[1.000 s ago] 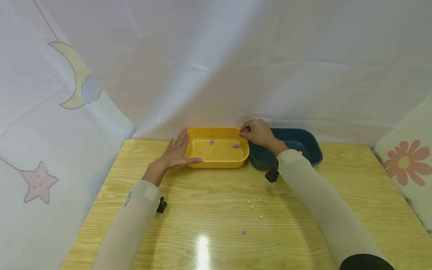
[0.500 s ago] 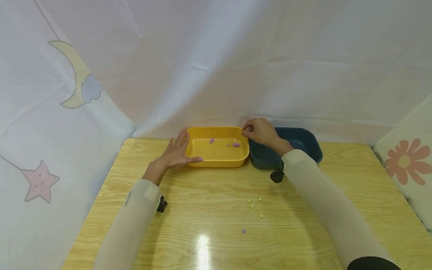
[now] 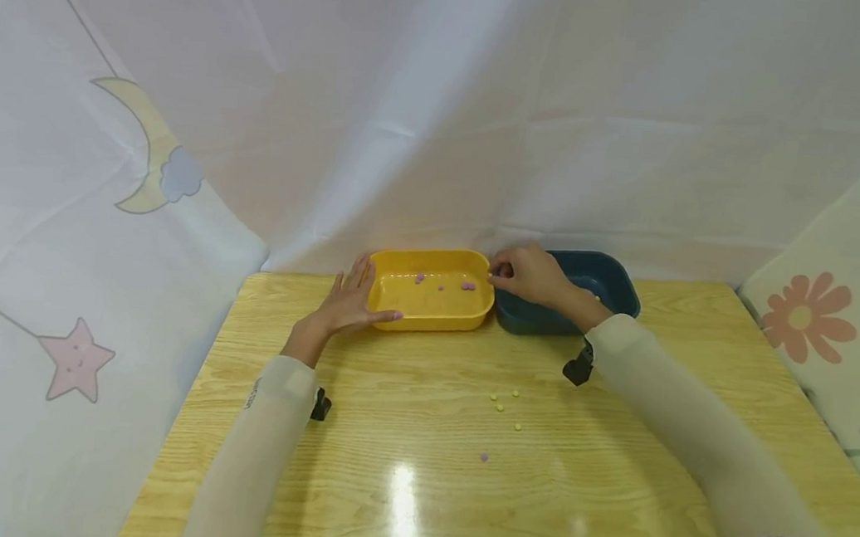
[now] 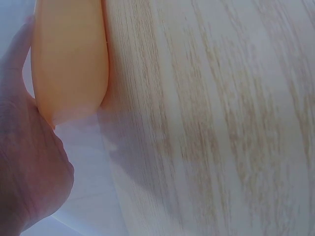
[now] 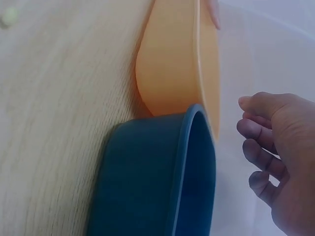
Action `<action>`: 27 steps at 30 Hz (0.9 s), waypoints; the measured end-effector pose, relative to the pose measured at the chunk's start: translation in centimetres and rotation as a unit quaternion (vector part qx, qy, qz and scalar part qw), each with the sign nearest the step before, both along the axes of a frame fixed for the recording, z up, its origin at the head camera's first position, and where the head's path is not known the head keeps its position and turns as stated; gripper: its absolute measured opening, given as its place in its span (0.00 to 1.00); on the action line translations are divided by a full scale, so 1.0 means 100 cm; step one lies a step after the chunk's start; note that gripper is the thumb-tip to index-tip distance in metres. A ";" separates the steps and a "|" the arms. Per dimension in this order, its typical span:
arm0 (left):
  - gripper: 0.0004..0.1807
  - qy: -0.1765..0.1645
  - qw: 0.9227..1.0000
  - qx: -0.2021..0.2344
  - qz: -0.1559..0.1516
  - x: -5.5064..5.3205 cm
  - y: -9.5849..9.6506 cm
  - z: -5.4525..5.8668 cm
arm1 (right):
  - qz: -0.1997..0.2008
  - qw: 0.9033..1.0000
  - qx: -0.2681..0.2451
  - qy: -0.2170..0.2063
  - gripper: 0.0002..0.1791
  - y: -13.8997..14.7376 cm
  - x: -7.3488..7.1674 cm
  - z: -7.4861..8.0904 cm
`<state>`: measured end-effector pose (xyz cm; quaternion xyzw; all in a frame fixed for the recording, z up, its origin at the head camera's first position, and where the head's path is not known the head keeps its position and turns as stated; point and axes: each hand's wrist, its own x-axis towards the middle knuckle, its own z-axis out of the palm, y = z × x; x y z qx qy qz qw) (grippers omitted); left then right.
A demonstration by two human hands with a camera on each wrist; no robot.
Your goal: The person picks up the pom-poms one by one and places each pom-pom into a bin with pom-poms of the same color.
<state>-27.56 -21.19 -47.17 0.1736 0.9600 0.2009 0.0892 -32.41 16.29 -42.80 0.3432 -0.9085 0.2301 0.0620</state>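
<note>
A yellow tray (image 3: 429, 324) holds several small purple pieces (image 3: 468, 286). My left hand (image 3: 348, 303) rests at its left end, fingers straight along the side and thumb across the front rim. The left wrist view shows that hand against the tray's outer wall (image 4: 71, 59). My right hand (image 3: 538, 276) hovers over the left part of a dark blue tray (image 3: 617, 315), fingertips near where the two rims meet. In the right wrist view its fingers (image 5: 258, 130) are loosely bent, with nothing seen between them. A pale piece (image 3: 597, 298) shows inside the blue tray.
Several small yellow pieces (image 3: 499, 407) lie on the wooden table (image 3: 356, 463) in front of the trays. Nearer to me is a single purple piece (image 3: 484, 456). A white printed cloth (image 3: 439, 136) stands close behind the trays.
A purple piece has appeared in the yellow tray and shifted left. My right hand has drawn back rightward from that tray to over the blue one. The left hand stays put.
</note>
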 end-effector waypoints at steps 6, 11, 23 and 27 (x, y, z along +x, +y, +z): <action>0.69 -0.003 1.000 0.000 0.001 0.001 -0.001 0.001 | 0.012 1.000 0.015 0.000 0.11 0.001 0.023 0.006; 0.70 -0.001 1.000 0.004 0.000 0.001 -0.001 0.001 | 0.032 0.999 0.015 0.006 0.09 0.000 0.043 0.007; 0.69 -0.005 1.000 0.003 0.000 0.001 0.000 0.000 | 0.076 0.997 0.008 -0.019 0.09 0.006 0.088 0.005; 0.69 -0.006 1.000 0.006 -0.001 0.000 -0.001 0.000 | 0.093 0.995 0.014 -0.031 0.11 0.009 0.103 0.000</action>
